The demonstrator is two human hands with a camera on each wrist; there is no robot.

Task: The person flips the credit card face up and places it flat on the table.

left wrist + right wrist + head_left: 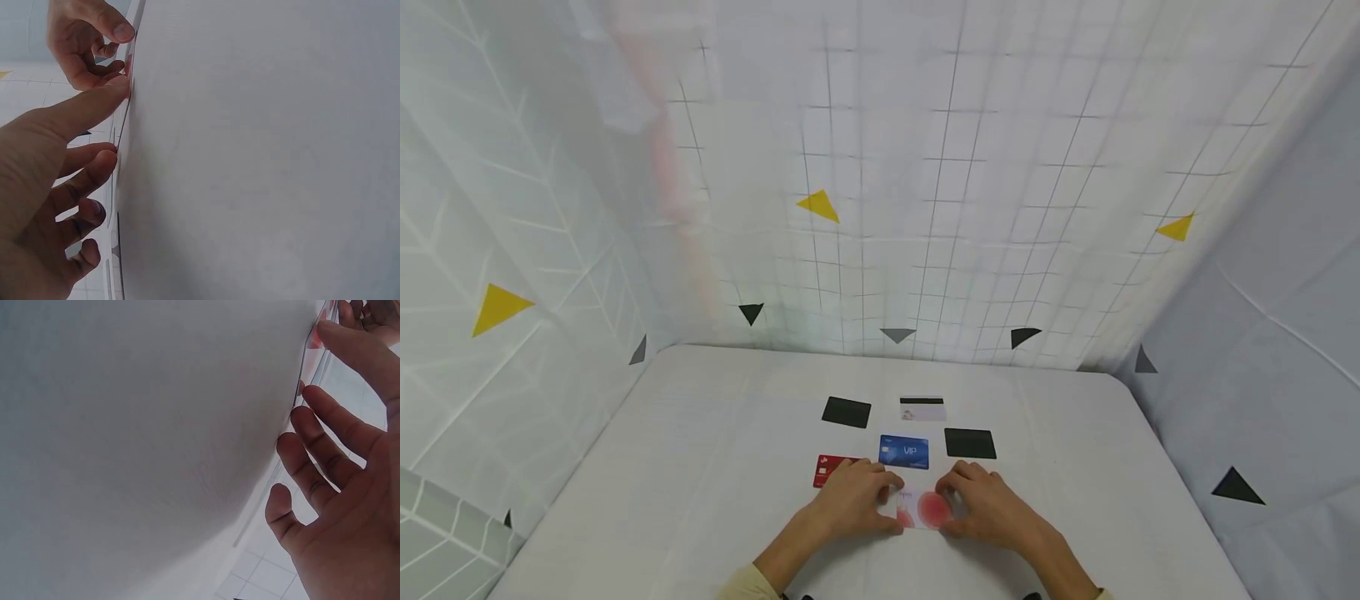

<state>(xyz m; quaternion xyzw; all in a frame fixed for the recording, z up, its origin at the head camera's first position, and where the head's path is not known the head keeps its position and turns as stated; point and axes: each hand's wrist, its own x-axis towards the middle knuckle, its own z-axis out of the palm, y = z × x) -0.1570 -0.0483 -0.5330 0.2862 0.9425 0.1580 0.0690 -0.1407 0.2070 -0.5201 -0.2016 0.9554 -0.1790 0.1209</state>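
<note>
A white card with a pink circle [933, 509] lies on the table in front of the person, between both hands. My left hand [852, 498] holds its left side, thumb at the lower corner and index finger by the upper one. At the right side, my right hand [988, 508] grips it likewise with thumb and index finger. Part of a red card [825, 468] is hidden under the left hand's fingers in the head view. Just beyond the held card lies a blue VIP card [904, 452]. Each wrist view shows the fingertips low at the table surface.
Farther back lie a black card [847, 412], a white card with a dark stripe [922, 408] and, to the right, a second black card [970, 443]. A white cloth covers the table [715, 467]. White sheets with grid lines [895, 208] hang behind and at the sides.
</note>
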